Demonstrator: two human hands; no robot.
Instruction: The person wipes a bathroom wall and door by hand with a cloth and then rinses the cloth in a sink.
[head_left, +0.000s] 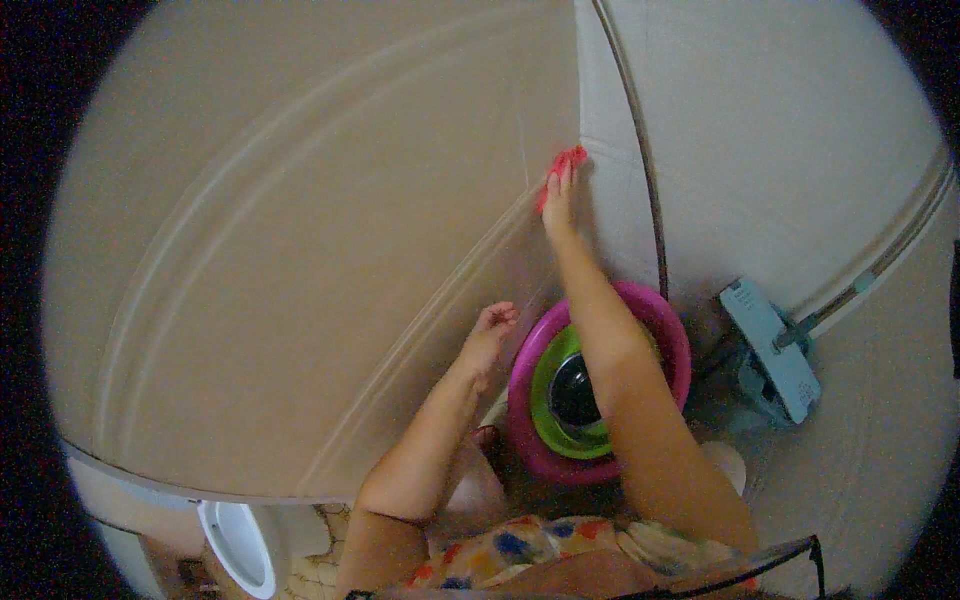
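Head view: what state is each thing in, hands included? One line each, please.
Right hand: fingers extended over a cloth
Pink cloth: bunched, at the wall corner
Left hand: fingers loosely bent, nothing visible in it
Magenta basin: upright, partly hidden by the right forearm
Green basin: nested inside the magenta one
Dark round object: inside the green basin, contents unclear
Blue mop head: tilted, attached to its pole
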